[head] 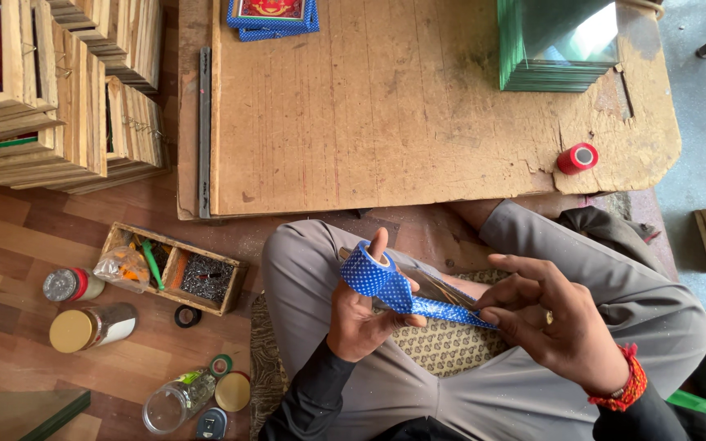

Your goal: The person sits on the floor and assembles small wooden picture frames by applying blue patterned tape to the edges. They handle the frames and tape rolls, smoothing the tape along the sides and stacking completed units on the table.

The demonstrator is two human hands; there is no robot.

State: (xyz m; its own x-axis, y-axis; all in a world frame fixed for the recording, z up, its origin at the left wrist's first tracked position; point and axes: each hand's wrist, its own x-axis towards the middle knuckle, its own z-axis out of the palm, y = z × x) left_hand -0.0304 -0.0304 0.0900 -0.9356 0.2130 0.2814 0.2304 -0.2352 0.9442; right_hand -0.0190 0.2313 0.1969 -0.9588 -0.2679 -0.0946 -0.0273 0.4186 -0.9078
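My left hand [359,314] grips a roll of blue tape with white dots [367,272], thumb up through its core. A strip of the blue tape [439,309] runs from the roll to my right hand [545,314], whose fingertips pinch its free end. Under the strip lies a thin clear pane [431,282], edge-on across my lap; which hand bears it I cannot tell. I sit cross-legged in grey trousers [304,269] on a patterned cushion [443,347]. A red thread band [627,388] circles my right wrist.
A low worn wooden board [402,106] lies ahead, with a red tape roll [578,158], a stack of green-edged glass panes [553,45] and a blue-bordered picture [271,16]. At the left are wooden frames [67,98], a box of small nails [177,269] and jars [91,327].
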